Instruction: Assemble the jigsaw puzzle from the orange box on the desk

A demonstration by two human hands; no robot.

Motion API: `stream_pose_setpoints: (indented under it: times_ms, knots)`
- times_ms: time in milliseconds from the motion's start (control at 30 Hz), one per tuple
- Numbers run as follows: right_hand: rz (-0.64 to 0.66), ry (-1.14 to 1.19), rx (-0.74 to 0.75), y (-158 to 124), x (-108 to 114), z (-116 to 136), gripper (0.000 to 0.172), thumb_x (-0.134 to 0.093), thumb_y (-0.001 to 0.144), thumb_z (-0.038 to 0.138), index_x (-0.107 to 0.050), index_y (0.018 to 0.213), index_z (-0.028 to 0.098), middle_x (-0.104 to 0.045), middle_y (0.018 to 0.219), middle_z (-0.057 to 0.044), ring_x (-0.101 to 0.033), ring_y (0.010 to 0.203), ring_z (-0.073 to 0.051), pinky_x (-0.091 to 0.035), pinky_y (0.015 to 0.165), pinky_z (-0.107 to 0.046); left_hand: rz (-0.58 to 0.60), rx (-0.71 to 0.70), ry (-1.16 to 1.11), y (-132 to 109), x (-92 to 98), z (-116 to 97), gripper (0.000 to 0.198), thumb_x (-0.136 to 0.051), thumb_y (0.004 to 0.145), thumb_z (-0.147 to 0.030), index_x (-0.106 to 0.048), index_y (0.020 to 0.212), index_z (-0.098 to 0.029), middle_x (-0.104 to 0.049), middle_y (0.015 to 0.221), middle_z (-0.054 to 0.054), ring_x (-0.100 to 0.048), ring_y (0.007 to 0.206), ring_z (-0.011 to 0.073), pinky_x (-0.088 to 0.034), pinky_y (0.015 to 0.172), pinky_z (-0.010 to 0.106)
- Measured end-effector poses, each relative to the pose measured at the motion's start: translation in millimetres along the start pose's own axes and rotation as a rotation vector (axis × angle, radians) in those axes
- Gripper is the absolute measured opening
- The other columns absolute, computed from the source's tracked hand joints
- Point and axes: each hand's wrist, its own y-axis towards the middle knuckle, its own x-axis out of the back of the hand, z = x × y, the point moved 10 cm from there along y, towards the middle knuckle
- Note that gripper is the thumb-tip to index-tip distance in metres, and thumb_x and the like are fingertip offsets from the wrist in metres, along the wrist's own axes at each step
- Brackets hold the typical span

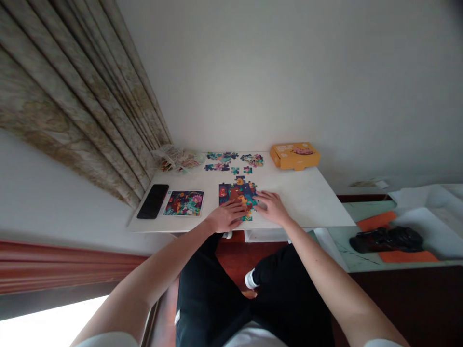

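A partly joined jigsaw puzzle [237,193] in dark blue, orange and teal lies near the front edge of a white table [304,202]. My left hand [226,216] rests flat on its lower left side, and my right hand [272,207] touches its right side with the fingertips. Neither hand visibly holds a piece. Several loose pieces [220,161] lie farther back, with another small cluster [253,160] to their right. A colourful picture card [183,203] lies left of my left hand.
A black phone [153,201] lies at the table's left side, and a yellow-orange box [294,155] stands at the back right. A crumpled clear bag [177,159] sits in the back left corner beside a patterned curtain [72,96]. A black bundle [386,239] lies on a lower surface to the right.
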Motion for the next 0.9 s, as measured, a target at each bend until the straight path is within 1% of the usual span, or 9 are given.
stream_pose_setpoints:
  times_ms: [100, 233, 367, 533, 667, 733, 800, 900]
  knots:
    - [0.02, -0.026, 0.016, -3.2, -2.2, 5.4, 0.031, -0.071, 0.094, 0.038, -0.075, 0.124, 0.032, -0.068, 0.141, -0.007, -0.06, 0.133, -0.035, -0.044, 0.11, -0.059, -0.025, -0.002, -0.008, -0.4, 1.8, 0.5, 0.046, -0.054, 0.102, -0.031, -0.06, 0.147, -0.03, -0.06, 0.152, 0.004, -0.049, 0.148, 0.0235, -0.034, 0.128, 0.048]
    - [0.028, -0.032, 0.024, -2.7, -1.4, 6.1, 0.032, -0.07, 0.095, 0.038, -0.074, 0.125, 0.032, -0.068, 0.142, -0.007, -0.059, 0.133, -0.035, -0.044, 0.11, -0.059, -0.027, -0.011, -0.007, -0.5, 1.8, -1.1, 0.045, -0.055, 0.102, -0.03, -0.061, 0.146, -0.03, -0.06, 0.152, 0.005, -0.049, 0.148, 0.0236, -0.034, 0.128, 0.049]
    - [0.028, -0.045, 0.025, -2.4, -1.8, 6.4, 0.032, -0.07, 0.095, 0.037, -0.074, 0.126, 0.031, -0.068, 0.141, -0.007, -0.059, 0.133, -0.035, -0.044, 0.109, -0.058, -0.036, -0.023, 0.008, -1.1, 2.3, -2.5, 0.045, -0.056, 0.101, -0.029, -0.061, 0.146, -0.026, -0.061, 0.151, 0.006, -0.05, 0.147, 0.0247, -0.034, 0.128, 0.049]
    - [0.004, -0.012, 0.014, -1.7, 1.8, 7.8, 0.03, -0.072, 0.093, 0.036, -0.075, 0.122, 0.032, -0.071, 0.136, -0.008, -0.062, 0.129, -0.033, -0.045, 0.109, -0.057, -0.04, -0.015, -0.002, -0.4, 2.8, -0.3, 0.045, -0.056, 0.101, -0.029, -0.061, 0.146, -0.028, -0.06, 0.152, 0.005, -0.049, 0.147, 0.0234, -0.035, 0.127, 0.047]
    - [-0.013, 0.036, 0.01, -0.6, 4.5, 5.0, 0.027, -0.071, 0.092, 0.034, -0.075, 0.118, 0.031, -0.073, 0.13, -0.007, -0.065, 0.125, -0.03, -0.047, 0.108, -0.053, -0.026, -0.017, -0.021, 0.7, 0.8, 0.9, 0.045, -0.049, 0.103, -0.025, -0.06, 0.146, -0.029, -0.06, 0.152, 0.004, -0.049, 0.148, 0.0216, -0.034, 0.128, 0.048]
    - [-0.03, 0.087, -0.004, 1.3, 4.2, -2.3, 0.023, -0.07, 0.092, 0.035, -0.076, 0.114, 0.03, -0.076, 0.124, -0.006, -0.068, 0.12, -0.028, -0.049, 0.107, -0.051, -0.023, -0.005, -0.016, -0.1, -0.3, 2.5, 0.046, -0.049, 0.103, -0.026, -0.058, 0.148, -0.028, -0.059, 0.153, 0.004, -0.048, 0.149, 0.0226, -0.032, 0.128, 0.05]
    - [-0.073, 0.153, -0.048, 6.3, 4.0, -16.7, 0.02, -0.068, 0.093, 0.036, -0.077, 0.109, 0.029, -0.078, 0.115, -0.007, -0.071, 0.112, -0.027, -0.053, 0.103, -0.048, -0.054, 0.047, -0.001, -2.1, 1.8, 8.1, 0.047, -0.053, 0.102, -0.031, -0.057, 0.149, -0.026, -0.056, 0.155, 0.007, -0.046, 0.149, 0.0252, -0.03, 0.129, 0.053]
    - [-0.174, 0.215, -0.171, 22.7, 2.5, -48.4, 0.019, -0.065, 0.094, 0.036, -0.077, 0.103, 0.025, -0.079, 0.106, -0.008, -0.074, 0.102, -0.027, -0.057, 0.098, -0.046, -0.183, 0.245, 0.028, -9.0, 12.6, 28.7, 0.048, -0.054, 0.102, -0.038, -0.058, 0.148, -0.023, -0.054, 0.157, 0.011, -0.047, 0.148, 0.0278, -0.029, 0.128, 0.055]
